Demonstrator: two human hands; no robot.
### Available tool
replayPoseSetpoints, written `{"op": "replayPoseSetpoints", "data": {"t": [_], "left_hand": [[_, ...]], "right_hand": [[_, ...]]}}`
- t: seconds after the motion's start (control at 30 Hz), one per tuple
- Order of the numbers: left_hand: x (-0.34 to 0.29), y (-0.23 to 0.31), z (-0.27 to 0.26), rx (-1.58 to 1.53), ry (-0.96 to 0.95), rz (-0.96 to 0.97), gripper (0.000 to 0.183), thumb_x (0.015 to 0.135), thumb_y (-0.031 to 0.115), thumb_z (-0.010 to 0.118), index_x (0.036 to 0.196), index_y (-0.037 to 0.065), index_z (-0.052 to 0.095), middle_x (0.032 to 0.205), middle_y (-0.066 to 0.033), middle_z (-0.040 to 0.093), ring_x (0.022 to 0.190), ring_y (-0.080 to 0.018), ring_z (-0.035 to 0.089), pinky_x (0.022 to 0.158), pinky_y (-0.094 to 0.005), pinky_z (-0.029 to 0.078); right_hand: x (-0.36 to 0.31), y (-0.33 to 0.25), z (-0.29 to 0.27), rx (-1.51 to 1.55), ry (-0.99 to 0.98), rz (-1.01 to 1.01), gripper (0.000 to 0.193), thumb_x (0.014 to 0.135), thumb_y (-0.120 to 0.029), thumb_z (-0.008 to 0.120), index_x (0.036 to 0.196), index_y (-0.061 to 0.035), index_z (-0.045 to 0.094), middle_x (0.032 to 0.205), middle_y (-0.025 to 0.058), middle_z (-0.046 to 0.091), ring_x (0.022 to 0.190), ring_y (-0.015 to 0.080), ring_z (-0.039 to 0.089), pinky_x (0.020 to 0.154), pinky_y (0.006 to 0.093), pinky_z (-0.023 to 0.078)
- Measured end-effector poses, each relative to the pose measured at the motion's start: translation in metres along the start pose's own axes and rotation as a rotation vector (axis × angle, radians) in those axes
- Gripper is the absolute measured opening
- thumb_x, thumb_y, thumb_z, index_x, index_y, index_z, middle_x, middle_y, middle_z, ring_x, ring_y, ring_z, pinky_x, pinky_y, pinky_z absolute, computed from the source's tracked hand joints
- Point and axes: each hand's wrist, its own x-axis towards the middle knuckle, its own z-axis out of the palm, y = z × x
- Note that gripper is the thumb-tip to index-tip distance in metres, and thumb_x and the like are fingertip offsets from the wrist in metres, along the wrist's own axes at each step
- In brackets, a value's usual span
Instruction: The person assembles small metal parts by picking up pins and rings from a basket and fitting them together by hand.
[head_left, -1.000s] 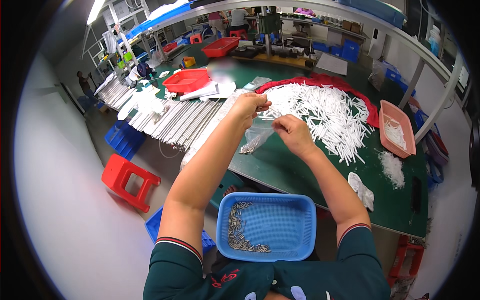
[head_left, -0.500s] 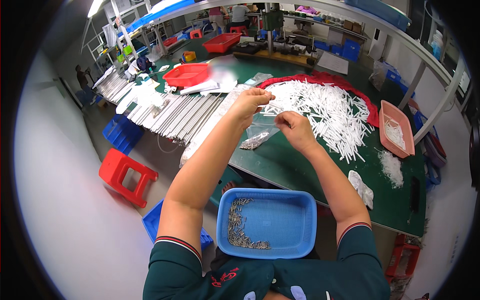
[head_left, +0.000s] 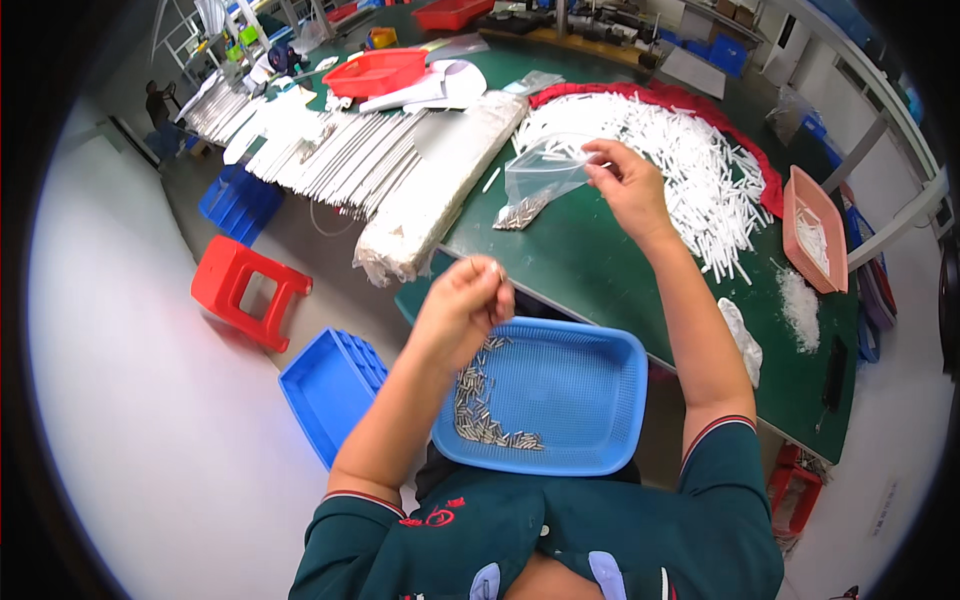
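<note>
My right hand [head_left: 630, 188] pinches the upper edge of a clear zip bag [head_left: 545, 170]. Small metal pins [head_left: 520, 213] are gathered in the bag's bottom corner, which rests on the green table. Just above the far left rim of a blue plastic basket [head_left: 590, 462], my left hand [head_left: 462, 312] is closed, its fingertips pressed together. Whatever it holds is hidden or too small to name. Inside the basket, which sits at my lap, many similar metal pins [head_left: 480, 425] lie along the left side and near-left corner.
A heap of white sticks [head_left: 690, 170] lies on red cloth [head_left: 770, 185] beyond the bag. To its right stands a pink tray [head_left: 838, 270]. Long metal rods [head_left: 345, 160] and a wrapped block [head_left: 420, 215] lie left. A red stool [head_left: 240, 290] and blue crate [head_left: 330, 385] are on the floor.
My left hand has come away from the bag, back toward me to the basket's rim. My right hand has shifted slightly right and holds the bag raised. The view has tilted down.
</note>
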Motion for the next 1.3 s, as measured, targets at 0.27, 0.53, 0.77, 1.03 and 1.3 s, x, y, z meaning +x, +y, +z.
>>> {"op": "replayPoseSetpoints", "data": {"t": [0.27,0.53,0.77,1.03,1.3], "left_hand": [[-0.095,-0.042,-0.025,-0.208,0.194,-0.100,0.009,0.092,0.015,0.054,0.095,0.006,0.056,0.077,-0.0066,0.058,0.067,-0.0132,0.051,0.061,-0.0262,0.041],[-0.105,-0.028,-0.040,-0.230,0.198,0.020,0.014,0.094,0.021,0.052,0.100,0.009,0.055,0.076,-0.0036,0.054,0.064,-0.0106,0.044,0.057,-0.0247,0.037],[-0.114,-0.031,-0.040,-0.282,0.187,0.070,0.013,0.094,0.021,0.051,0.096,0.008,0.053,0.073,-0.0025,0.051,0.062,-0.0097,0.040,0.056,-0.0243,0.034],[-0.118,-0.034,-0.051,-0.324,0.196,0.100,0.012,0.095,0.020,0.050,0.095,0.008,0.053,0.072,-0.0019,0.051,0.062,-0.0099,0.039,0.058,-0.0245,0.033],[-0.121,-0.037,-0.052,-0.324,0.153,0.099,0.011,0.094,0.019,0.051,0.094,0.008,0.053,0.072,-0.0024,0.051,0.062,-0.0106,0.038,0.058,-0.0253,0.033]], "right_hand": [[-0.091,-0.045,0.010,-0.053,-0.033,-0.057,0.018,0.083,-0.003,0.060,0.100,-0.0057,0.063,0.078,0.0047,0.062,0.064,0.0111,0.057,0.059,0.0233,0.047],[-0.168,-0.036,0.065,-0.231,-0.828,-0.144,0.019,0.075,-0.010,0.067,0.093,-0.0060,0.061,0.087,0.0089,0.059,0.075,0.0269,0.060,0.064,0.0363,0.049],[-0.176,-0.046,0.102,-0.473,-0.607,-0.195,0.035,0.072,-0.013,0.068,0.104,-0.0029,0.058,0.094,0.0124,0.058,0.086,0.0303,0.058,0.072,0.0394,0.048],[-0.180,-0.054,0.135,-0.407,-0.581,-0.255,0.037,0.067,-0.019,0.070,0.099,-0.0048,0.058,0.095,0.0101,0.053,0.088,0.0289,0.052,0.075,0.0398,0.042],[-0.211,-0.049,0.137,-0.129,-0.704,-0.455,0.021,0.064,-0.020,0.070,0.077,-0.0063,0.059,0.080,0.0079,0.049,0.082,0.0269,0.050,0.067,0.0387,0.040]]}}
